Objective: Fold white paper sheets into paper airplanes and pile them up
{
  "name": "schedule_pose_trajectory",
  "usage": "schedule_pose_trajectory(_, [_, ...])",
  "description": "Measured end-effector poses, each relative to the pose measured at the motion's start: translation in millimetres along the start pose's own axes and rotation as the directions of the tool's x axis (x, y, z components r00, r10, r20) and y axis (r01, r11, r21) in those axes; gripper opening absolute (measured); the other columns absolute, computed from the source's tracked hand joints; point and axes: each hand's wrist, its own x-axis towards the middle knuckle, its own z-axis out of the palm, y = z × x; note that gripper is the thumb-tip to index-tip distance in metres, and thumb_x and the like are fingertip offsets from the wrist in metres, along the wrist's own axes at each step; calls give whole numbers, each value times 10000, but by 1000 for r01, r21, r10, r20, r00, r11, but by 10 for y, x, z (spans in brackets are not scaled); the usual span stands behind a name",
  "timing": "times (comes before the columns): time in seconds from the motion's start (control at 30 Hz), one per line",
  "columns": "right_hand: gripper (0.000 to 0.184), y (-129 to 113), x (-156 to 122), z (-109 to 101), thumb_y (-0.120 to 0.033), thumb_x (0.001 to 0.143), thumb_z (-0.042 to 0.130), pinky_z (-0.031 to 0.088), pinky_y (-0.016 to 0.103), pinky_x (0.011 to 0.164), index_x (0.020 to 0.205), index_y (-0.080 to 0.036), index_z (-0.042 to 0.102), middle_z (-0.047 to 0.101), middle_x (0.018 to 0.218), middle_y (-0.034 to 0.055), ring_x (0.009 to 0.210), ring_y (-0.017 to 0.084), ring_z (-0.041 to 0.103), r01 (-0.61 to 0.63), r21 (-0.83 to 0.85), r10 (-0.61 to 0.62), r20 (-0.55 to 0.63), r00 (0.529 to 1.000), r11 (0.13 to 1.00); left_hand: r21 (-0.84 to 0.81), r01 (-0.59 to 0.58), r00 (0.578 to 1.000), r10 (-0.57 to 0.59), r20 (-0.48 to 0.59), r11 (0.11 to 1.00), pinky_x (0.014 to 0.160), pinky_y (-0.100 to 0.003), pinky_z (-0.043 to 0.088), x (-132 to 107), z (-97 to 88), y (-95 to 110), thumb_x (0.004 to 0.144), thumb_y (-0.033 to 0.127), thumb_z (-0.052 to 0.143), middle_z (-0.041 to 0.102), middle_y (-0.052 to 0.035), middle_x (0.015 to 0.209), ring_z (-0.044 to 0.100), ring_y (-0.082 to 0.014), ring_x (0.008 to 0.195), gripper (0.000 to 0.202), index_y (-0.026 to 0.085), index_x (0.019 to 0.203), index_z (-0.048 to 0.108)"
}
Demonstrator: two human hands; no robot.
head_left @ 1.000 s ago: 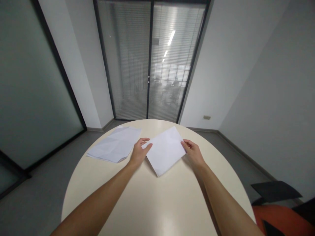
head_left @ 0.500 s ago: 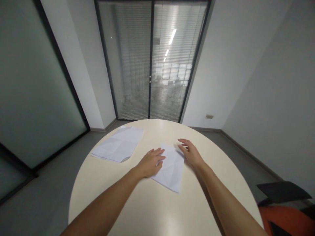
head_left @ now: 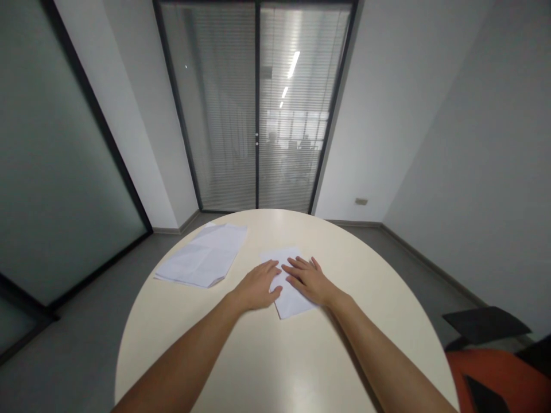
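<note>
A white sheet of paper (head_left: 287,300) lies flat near the middle of the round cream table (head_left: 267,367). My left hand (head_left: 258,284) rests palm down on the sheet's left part, fingers stretched out. Palm down on the right part is my right hand (head_left: 309,280), its fingers spread flat and pointing left. The two hands nearly touch over the paper and cover most of it. Neither hand grips anything.
A loose stack of creased white sheets (head_left: 202,261) lies at the table's far left. An orange and black chair (head_left: 495,367) stands at the lower right. Glass doors with blinds (head_left: 258,109) are behind the table.
The sheet came down from being held up at both edges onto the table. My right hand moved left onto it beside the left hand, which now presses it flat.
</note>
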Motion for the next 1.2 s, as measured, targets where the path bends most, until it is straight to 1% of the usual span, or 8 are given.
schedule_pose_trajectory(0.17, [414,-48,53,-49,-390,1039,385,250,576,1164,1368,-281,611,521,1491,105,1397,296,443,16,-60,-23,-119,993,998,93,126,991,-122,-47,988,1165,-495,308,15,77,-34,965,436,479,482,-172,1503,423,-343,1393,528,147,1403,541])
schedule_pose_trajectory(0.27, [469,-109,49,-35,-435,1051,329,290,518,1167,1437,-273,540,518,1493,107,1390,261,459,87,30,-84,-72,994,996,186,222,972,-200,-127,957,1099,-485,370,28,37,-12,968,417,480,567,-176,1394,510,-339,1273,473,160,1349,592])
schedule_pose_trajectory(0.43, [641,-58,17,46,-576,1024,290,177,572,1206,1557,-226,352,280,1628,114,1510,321,226,28,58,-33,80,996,998,213,343,936,-314,-160,915,1001,-446,433,49,-49,0,959,390,510,631,-154,1204,553,-311,1148,366,172,1211,662])
schedule_pose_trajectory(0.6, [677,20,15,46,-589,1017,267,102,616,1209,1581,-214,288,216,1648,98,1527,328,155,-73,27,70,105,992,997,175,417,904,-385,-188,892,1091,-456,374,72,2,-37,959,335,504,618,-191,1299,540,-319,1241,372,110,1221,642])
schedule_pose_trajectory(0.7, [679,18,13,21,-589,1015,269,101,625,1205,1581,-215,285,214,1649,98,1527,327,156,-82,27,79,111,991,996,127,399,909,-375,-181,908,1149,-450,332,84,50,-82,962,278,478,571,-194,1405,504,-305,1325,445,82,1352,559])
schedule_pose_trajectory(0.87, [679,21,3,4,-617,1001,300,57,627,1206,1574,-252,305,205,1652,84,1530,327,138,-78,40,72,116,991,996,7,187,981,-187,-44,982,1191,-390,314,96,101,-159,996,325,433,461,-102,1540,408,-240,1435,466,179,1430,520])
schedule_pose_trajectory(1.03, [680,54,1,5,-636,994,306,77,633,1199,1574,-281,300,191,1655,90,1529,334,135,-95,34,91,120,989,995,27,297,952,-294,-83,955,1177,-463,335,114,124,-187,988,333,457,487,-147,1510,433,-299,1415,451,141,1378,577])
schedule_pose_trajectory(1.2, [612,84,-6,-5,-563,1023,289,115,628,1194,1559,-273,345,232,1645,114,1521,342,171,-123,7,122,93,988,992,43,357,924,-346,-163,933,1169,-444,361,119,94,-225,965,234,490,561,-151,1444,457,-298,1394,397,125,1323,621])
